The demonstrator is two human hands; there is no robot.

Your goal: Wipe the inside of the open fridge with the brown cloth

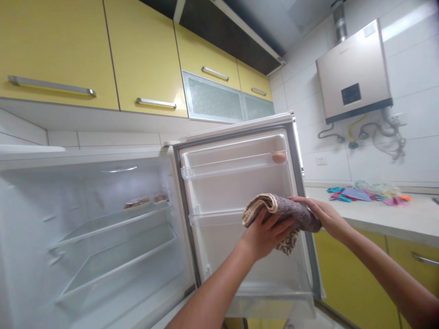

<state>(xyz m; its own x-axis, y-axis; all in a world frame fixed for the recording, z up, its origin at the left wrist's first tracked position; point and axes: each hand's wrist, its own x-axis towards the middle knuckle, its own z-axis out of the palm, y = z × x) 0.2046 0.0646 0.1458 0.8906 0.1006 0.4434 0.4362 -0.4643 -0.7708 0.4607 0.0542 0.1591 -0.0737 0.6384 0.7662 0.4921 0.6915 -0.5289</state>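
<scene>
Fingers [283, 227] of left hand [261, 238] and right hand [325, 214] are clasping cloth [291, 208]; centre-right, a door rack [226, 167] is holding an egg [279, 157].

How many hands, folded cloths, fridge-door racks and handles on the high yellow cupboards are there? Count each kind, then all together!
Hands: 2 (left hand, right hand)
Folded cloth: 1
Fridge-door racks: 3
High cupboard handles: 4
Total: 10
</scene>
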